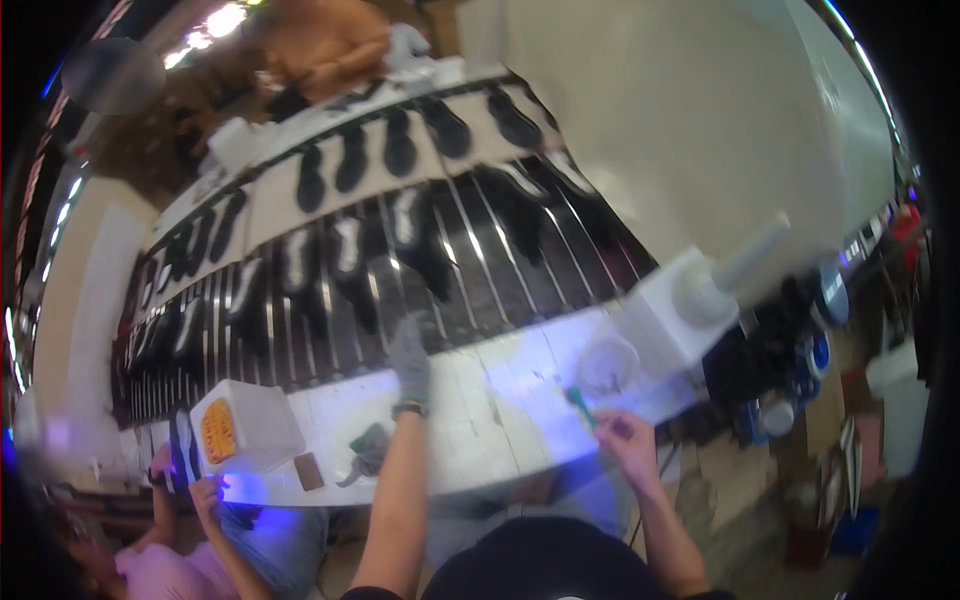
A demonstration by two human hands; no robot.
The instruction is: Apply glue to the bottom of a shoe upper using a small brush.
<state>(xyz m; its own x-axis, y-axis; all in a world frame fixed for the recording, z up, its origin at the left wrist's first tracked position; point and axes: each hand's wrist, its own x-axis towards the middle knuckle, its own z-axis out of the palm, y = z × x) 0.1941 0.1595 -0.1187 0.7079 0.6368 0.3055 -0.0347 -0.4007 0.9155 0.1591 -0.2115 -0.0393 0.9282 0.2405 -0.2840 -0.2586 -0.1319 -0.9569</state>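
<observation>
Left hand (409,362): gloved in grey, arm extended forward from the lower edge, fingers loosely open and pointing toward the conveyor (480,260); it holds nothing and rests at the near edge of the belt. Shoe soles (345,250) lie in rows just beyond the fingertips.

Right hand (628,440): bare, drawn closer to the body, fingers pinched around a green-handled brush (579,403). The brush tip points at a small round cup (608,364) just ahead of this hand; contents cannot be told. A white lidded box (245,425) stands well left of the left hand.
</observation>
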